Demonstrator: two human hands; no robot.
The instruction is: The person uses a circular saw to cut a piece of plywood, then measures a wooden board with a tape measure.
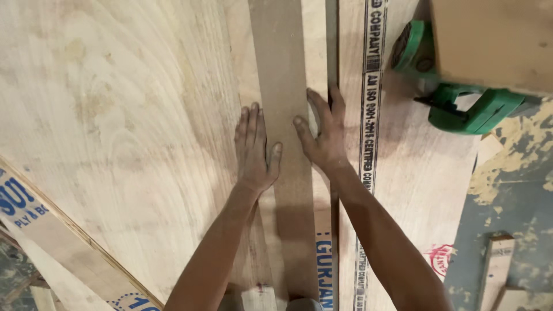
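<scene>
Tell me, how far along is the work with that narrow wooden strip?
Done: the narrow brown strip already lies lengthwise on the plywood sheets. In hand: the left hand and right hand press flat along its two edges, seemingly lining it up. Left: probably fixing or cutting; no fastening shows, and the green power tool lies untouched nearby.

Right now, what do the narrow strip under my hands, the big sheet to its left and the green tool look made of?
Narrow strip: seemingly plywood or thin board, smooth, matte brown, unfinished. Big sheet: plywood, pale raw face with sweeping grain. Green tool: glossy moulded casing, probably plastic; partly hidden by a board. Left hand and right hand lie flat on the strip.
</scene>
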